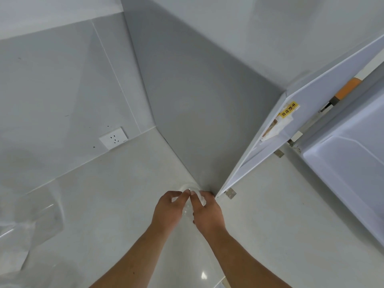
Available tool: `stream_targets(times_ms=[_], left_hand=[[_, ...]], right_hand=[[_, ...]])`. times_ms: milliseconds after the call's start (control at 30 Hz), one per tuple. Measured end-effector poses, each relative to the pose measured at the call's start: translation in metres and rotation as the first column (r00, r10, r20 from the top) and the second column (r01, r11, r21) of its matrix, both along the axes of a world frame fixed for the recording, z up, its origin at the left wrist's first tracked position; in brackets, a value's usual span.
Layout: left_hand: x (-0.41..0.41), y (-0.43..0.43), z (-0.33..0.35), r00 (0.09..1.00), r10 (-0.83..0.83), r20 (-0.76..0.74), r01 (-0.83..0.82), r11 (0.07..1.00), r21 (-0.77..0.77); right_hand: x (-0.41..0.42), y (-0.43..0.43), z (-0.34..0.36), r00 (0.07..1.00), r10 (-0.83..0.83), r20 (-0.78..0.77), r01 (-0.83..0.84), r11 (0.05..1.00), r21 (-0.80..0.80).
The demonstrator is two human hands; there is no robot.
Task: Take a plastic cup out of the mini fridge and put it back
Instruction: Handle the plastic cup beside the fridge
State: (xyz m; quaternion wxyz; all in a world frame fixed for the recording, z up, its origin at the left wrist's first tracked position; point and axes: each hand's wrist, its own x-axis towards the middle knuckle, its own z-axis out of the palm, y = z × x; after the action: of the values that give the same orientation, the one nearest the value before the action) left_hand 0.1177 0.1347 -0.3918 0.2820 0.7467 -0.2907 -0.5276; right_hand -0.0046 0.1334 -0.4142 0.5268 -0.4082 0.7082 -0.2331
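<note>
A clear plastic cup (pixel 189 188) is held between both of my hands, low in the middle of the view above the pale floor. My left hand (pixel 166 210) wraps its left side and my right hand (pixel 207 213) its right side, with the thumbs meeting at the rim. Much of the cup is hidden behind my fingers. The white mini fridge (pixel 351 167) stands at the right with its door (pixel 295 125) swung open toward the wall corner. A yellow label (pixel 289 109) and a packet sit in the door shelf.
A wall socket (pixel 113 138) is low on the left wall. Crumpled clear plastic sheeting (pixel 31 215) lies on the floor at the far left. The grey wall corner is right behind the cup, and the open door's lower corner is just right of my right hand.
</note>
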Motion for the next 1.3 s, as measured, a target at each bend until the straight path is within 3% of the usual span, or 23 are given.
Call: stream_targets(times_ms=[233, 400, 667, 1300], left_hand=[[0.006, -0.003, -0.007, 0.999, -0.053, 0.008, 0.053, 0.998, 0.015], [0.006, 0.002, -0.005, 0.994, -0.108, 0.003, 0.108, 0.994, 0.006], [0.002, 0.016, 0.002, 1.000, -0.007, 0.015, 0.008, 0.999, -0.046], [0.015, 0.065, -0.018, 0.992, -0.095, 0.083, 0.094, 0.995, 0.018]], right_hand=[[0.001, -0.004, -0.005, 0.999, 0.021, 0.040, -0.024, 0.996, 0.086], [-0.001, 0.005, -0.006, 0.999, 0.039, 0.006, -0.039, 0.999, 0.014], [0.004, 0.016, 0.001, 0.999, 0.022, 0.024, -0.020, 0.997, -0.077], [-0.006, 0.052, -0.016, 0.991, 0.127, -0.042, -0.125, 0.991, 0.049]])
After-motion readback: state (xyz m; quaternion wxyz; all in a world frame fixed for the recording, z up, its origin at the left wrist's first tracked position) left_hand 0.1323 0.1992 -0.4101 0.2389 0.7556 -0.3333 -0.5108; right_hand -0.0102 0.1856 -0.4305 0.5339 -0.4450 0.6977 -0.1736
